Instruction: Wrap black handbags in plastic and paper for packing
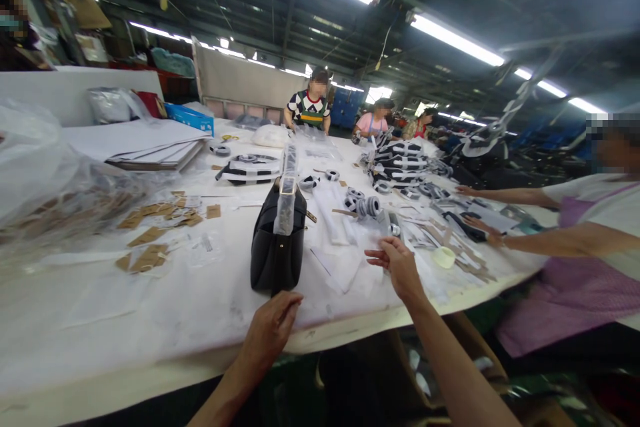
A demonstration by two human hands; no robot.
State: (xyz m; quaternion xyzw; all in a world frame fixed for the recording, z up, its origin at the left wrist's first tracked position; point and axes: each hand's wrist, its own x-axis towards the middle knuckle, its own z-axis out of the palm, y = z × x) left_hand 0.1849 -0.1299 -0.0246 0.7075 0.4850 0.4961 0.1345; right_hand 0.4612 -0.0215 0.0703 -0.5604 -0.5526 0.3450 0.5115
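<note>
A black handbag [278, 240] stands upright on the white table [150, 320], its handle wrapped in clear plastic [287, 193]. My left hand [273, 327] rests at the table's near edge just below the bag, fingers loosely curled, holding nothing that I can see. My right hand [395, 263] reaches out over white paper sheets [345, 260] right of the bag, fingers stretched forward and empty. Rolls of black-and-white strap [367, 205] lie beyond it.
Brown card tags [150, 240] are scattered left of the bag, beside a clear plastic bag [45, 180]. A person in a purple apron [575, 267] works at the right edge near a tape roll [444, 257]. Other people sit at the far end, by stacked striped straps [400, 163].
</note>
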